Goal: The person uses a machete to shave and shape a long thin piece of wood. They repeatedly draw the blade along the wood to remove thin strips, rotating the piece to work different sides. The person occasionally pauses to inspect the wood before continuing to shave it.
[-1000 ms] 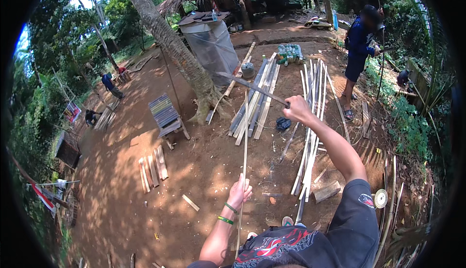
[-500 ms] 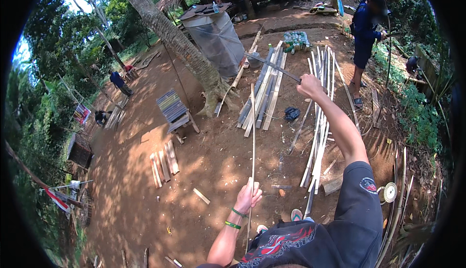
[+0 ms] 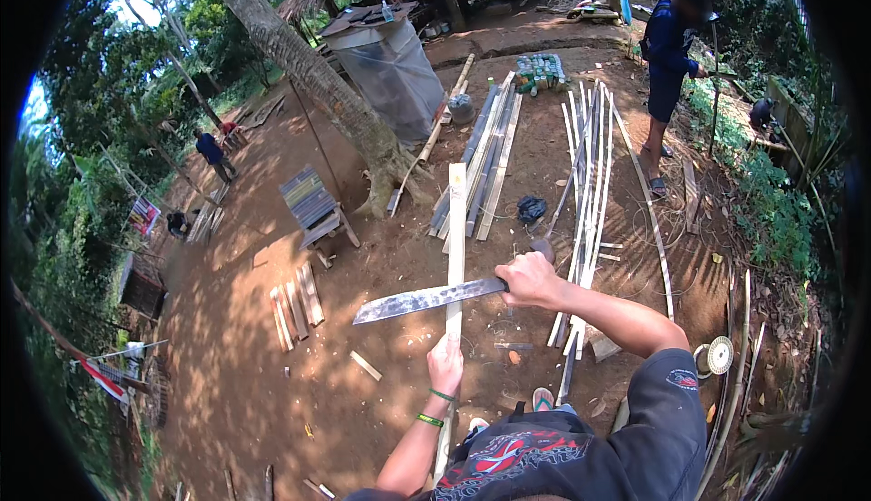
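My left hand is wrapped around a long pale bamboo strip, which stands up in front of me with its broad side showing. The strip's lower part runs down beside my torso. In my right hand is the dark handle of a machete. Its wide, stained blade lies level across the strip, above my left hand, with the tip pointing left. Whether the edge touches the strip or only passes before it, I cannot tell.
Long bamboo strips lie right of centre, with more slats ahead. A black plastic bag sits between them. A slatted bamboo seat and short slats are left. A person stands far right; a tree trunk leans ahead.
The machete has come down and toward me, from raised at the upper right to across the strip. The strip has turned from its thin edge to its broad face.
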Tool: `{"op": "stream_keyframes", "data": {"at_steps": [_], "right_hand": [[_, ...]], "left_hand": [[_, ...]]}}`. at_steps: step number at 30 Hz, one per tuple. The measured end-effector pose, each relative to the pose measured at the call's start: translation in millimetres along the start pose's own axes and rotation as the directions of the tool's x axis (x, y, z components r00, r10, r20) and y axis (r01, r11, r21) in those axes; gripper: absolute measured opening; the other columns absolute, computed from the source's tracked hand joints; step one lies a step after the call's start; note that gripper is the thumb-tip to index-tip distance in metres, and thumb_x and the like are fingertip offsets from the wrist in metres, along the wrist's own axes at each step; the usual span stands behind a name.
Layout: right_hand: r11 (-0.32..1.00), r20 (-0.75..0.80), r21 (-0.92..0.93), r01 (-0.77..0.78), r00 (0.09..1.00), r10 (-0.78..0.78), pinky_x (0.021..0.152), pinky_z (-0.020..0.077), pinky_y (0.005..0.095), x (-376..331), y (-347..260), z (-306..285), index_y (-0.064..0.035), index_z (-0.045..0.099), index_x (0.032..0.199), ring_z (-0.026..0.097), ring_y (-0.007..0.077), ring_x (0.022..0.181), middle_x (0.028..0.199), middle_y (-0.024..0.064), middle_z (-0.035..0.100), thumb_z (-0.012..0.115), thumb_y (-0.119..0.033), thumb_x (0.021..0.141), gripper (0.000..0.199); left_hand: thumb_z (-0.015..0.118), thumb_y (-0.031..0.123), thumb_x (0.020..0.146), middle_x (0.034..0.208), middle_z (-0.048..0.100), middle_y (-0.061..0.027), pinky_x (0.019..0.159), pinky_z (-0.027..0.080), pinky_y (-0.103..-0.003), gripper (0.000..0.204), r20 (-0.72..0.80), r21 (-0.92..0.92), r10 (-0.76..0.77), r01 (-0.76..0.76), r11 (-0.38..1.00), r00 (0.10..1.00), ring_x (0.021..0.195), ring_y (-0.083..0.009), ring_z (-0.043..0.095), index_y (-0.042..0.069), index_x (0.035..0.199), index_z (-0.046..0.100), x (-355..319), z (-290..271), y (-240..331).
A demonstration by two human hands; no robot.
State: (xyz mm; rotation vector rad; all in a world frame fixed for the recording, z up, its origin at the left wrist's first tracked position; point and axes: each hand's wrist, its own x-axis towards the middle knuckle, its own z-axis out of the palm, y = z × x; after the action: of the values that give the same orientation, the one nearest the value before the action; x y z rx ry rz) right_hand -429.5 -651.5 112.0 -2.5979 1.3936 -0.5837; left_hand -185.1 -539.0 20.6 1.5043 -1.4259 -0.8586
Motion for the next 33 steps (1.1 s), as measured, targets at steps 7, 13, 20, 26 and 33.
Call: {"op": "stream_keyframes", "data": {"at_steps": [7,13,20,26,33], "right_hand": [[0.799,-0.366,0.066,-0.598,0.730,0.577,0.062,0.0565,0.0469,62.1,160.8,-105.3,0.0017,0.071,0.082,0.070,0.0340,0.064,0.070,0.0202,0.068,0.059,-0.019,0.082,0.023],[0.921,-0.239,0.104,-0.375,0.890,0.389,0.065,0.0564,0.0450,20.9,78.7,-82.7,-0.0017,0.072,0.077,0.070,0.0342,0.065,0.067,0.0182,0.068,0.063,-0.020,0.077,0.021],[0.990,-0.137,-0.139,0.020,0.990,-0.039,0.061,0.0559,0.0456,1.8,28.8,-28.8,-0.0048,0.066,0.074,0.068,0.0348,0.060,0.060,0.0172,0.064,0.068,-0.022,0.068,0.018],[0.673,-0.410,0.096,-0.733,0.587,0.698,0.068,0.0570,0.0470,37.3,197.2,-115.6,0.0048,0.072,0.086,0.072,0.0382,0.080,0.083,0.0246,0.071,0.062,-0.023,0.082,0.030],[0.849,-0.290,0.204,-0.487,0.798,0.528,0.074,0.0543,0.0480,-2.6,103.9,-79.4,-0.0008,0.071,0.080,0.068,0.0397,0.074,0.072,0.0232,0.068,0.065,-0.024,0.078,0.025]], "left_hand": [[0.050,0.029,0.103,0.056,0.049,-0.0141,0.048,0.040,-0.039,0.040,-0.048,0.161,0.091,-0.082,0.984,0.995,0.047,-0.0242,0.053,-0.001,0.079,0.058,-24.2,11.4,20.2],[0.049,0.018,0.104,0.058,0.057,-0.0029,0.041,0.045,-0.025,0.027,0.031,-0.159,-0.034,0.038,0.986,0.999,0.046,-0.0088,0.055,0.002,0.087,0.060,-19.2,16.4,23.6],[0.055,0.018,0.101,0.060,0.060,-0.0048,0.047,0.044,-0.028,0.026,-0.149,0.121,0.192,-0.175,0.977,0.970,0.052,-0.0099,0.059,0.001,0.082,0.060,-16.9,28.3,7.2],[0.060,0.016,0.097,0.057,0.055,-0.0043,0.048,0.043,-0.031,0.024,-0.160,0.248,0.326,-0.282,0.927,0.932,0.051,-0.0101,0.056,0.001,0.078,0.060,-32.7,28.6,20.5],[0.057,0.021,0.100,0.054,0.054,-0.0046,0.047,0.041,-0.031,0.027,-0.175,0.156,0.122,-0.095,0.983,0.977,0.050,-0.0108,0.055,0.001,0.082,0.061,-14.8,29.7,9.6]]}}
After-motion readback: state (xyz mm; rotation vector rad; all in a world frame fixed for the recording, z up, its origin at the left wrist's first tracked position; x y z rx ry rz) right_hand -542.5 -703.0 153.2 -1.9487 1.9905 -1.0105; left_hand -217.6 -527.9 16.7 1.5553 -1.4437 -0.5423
